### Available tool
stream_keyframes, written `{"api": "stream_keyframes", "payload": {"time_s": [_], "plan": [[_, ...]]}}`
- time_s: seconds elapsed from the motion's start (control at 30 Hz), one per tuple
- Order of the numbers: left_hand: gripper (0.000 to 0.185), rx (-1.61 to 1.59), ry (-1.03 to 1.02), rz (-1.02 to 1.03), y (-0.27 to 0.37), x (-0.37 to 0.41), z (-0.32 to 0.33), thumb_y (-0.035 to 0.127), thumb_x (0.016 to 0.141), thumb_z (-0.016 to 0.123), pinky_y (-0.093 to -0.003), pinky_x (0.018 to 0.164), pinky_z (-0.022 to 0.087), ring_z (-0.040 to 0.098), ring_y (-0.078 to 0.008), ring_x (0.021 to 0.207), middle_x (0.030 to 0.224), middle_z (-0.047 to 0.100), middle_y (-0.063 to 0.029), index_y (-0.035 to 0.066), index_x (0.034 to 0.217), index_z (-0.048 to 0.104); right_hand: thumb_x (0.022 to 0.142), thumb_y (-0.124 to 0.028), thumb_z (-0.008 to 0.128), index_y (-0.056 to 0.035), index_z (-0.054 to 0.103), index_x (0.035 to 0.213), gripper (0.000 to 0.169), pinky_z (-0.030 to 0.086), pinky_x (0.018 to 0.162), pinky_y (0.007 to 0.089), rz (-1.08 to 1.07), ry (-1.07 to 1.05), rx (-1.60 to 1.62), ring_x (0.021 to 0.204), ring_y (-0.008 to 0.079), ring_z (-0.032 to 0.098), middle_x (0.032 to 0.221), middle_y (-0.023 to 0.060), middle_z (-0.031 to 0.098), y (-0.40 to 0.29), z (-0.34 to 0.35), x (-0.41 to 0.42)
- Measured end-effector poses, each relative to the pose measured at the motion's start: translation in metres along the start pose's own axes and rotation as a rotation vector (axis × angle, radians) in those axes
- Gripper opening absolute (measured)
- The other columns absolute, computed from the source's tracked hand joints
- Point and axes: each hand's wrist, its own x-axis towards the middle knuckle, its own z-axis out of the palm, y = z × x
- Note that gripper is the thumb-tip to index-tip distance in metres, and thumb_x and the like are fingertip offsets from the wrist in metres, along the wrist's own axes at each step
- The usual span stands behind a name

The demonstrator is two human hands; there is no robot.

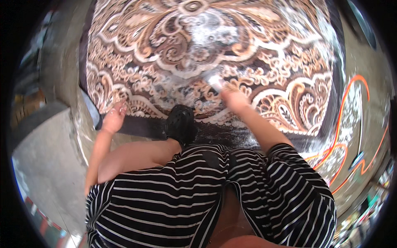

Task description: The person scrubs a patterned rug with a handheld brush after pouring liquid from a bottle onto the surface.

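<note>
A wet patterned rug in brown, cream and black, with a dark border, spreads out before me. White suds lie on it around the upper middle. My right hand is shut on a pale hand tool, pressed low over the rug; motion blur hides its exact kind. Over the rug's lower left corner, my left hand hangs with loosely bent fingers and nothing visible in it. Between the two hands, my foot in a black clog rests on the rug's near border.
An orange hose loops over the wet, sudsy floor at right, near a small blue-and-white object. A dark, bluish rounded object stands at upper right. A grey slab lies at left. Assorted clutter fills the lower right edge.
</note>
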Motion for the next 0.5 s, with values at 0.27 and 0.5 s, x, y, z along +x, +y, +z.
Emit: {"api": "stream_keyframes", "payload": {"time_s": [0.27, 0.5], "plan": [[0.047, -0.45, 0.008, -0.568, -0.093, -0.149, 0.174, 0.03, 0.098, 0.058, -0.0404, 0.098, 0.048, 0.062, -0.0334, 0.117, 0.127, 0.063, -0.0211, 0.007, 0.138, 0.053, 0.096, -0.028, 0.049, -0.0048, 0.045, 0.143, 0.053, 0.056, 0.064, 0.0428, 0.672, 0.474, -0.42, 0.075, 0.0264, 0.07, 0.09, 0.0137, 0.07, 0.137, -0.114, 0.078], [0.048, -0.603, 0.015, -0.629, -0.08, -0.187, 0.209, 0.03, 0.098, 0.055, -0.04, 0.096, 0.049, 0.063, -0.0323, 0.115, 0.124, 0.065, -0.0202, 0.007, 0.141, 0.05, 0.104, -0.019, 0.037, -0.019, 0.015, 0.159, 0.058, 0.055, 0.061, 0.046, -0.021, -0.073, 0.012, 0.068, 0.0296, 0.066, 0.085, 0.0188, 0.068, -0.177, 0.049, 0.067]]}}
